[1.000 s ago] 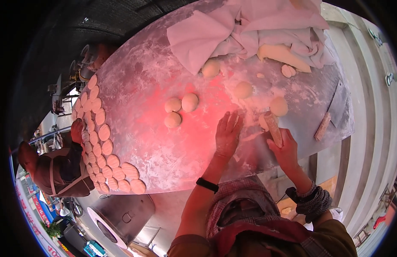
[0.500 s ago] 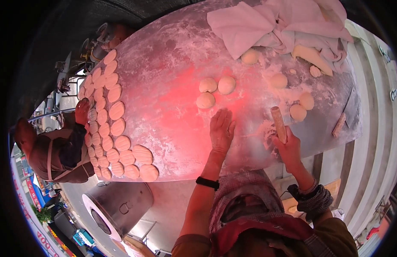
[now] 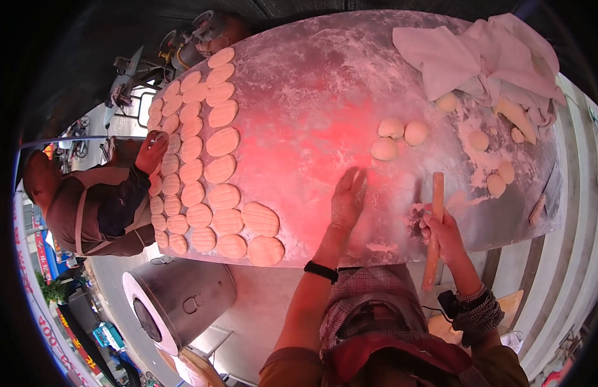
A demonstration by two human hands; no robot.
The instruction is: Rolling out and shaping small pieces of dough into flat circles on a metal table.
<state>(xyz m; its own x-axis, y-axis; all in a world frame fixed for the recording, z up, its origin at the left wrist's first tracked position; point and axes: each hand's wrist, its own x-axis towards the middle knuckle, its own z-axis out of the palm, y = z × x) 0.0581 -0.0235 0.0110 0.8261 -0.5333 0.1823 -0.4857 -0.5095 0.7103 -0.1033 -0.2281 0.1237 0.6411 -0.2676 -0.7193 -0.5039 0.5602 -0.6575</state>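
My left hand (image 3: 349, 198) is stretched out flat over the floured metal table (image 3: 305, 97), its fingers extended and holding nothing. Three round dough balls (image 3: 384, 149) lie together just beyond its fingertips. My right hand (image 3: 446, 233) is wrapped round the middle of a wooden rolling pin (image 3: 437, 188). The pin points away from me, its near end reaching over the table's front edge. Farther right lie a pair of dough balls (image 3: 496, 185) and a single one (image 3: 478, 140). Another ball (image 3: 446, 102) sits by a crumpled pale cloth (image 3: 473, 61), near a dough strip (image 3: 516, 119).
Rows of flat, scored dough pieces (image 3: 222, 141) cover the table's left side. Beside them stands a person (image 3: 92, 206) in an apron, one hand (image 3: 152, 152) over the pieces. A wooden-handled flat blade (image 3: 538, 209) lies at the right edge. A metal drum (image 3: 183, 300) stands below left.
My view has shifted left, so the table's things appear farther right. The rolling pin sits lower through my right hand, now gripped mid-length. The other person's hand has moved over the dough pieces.
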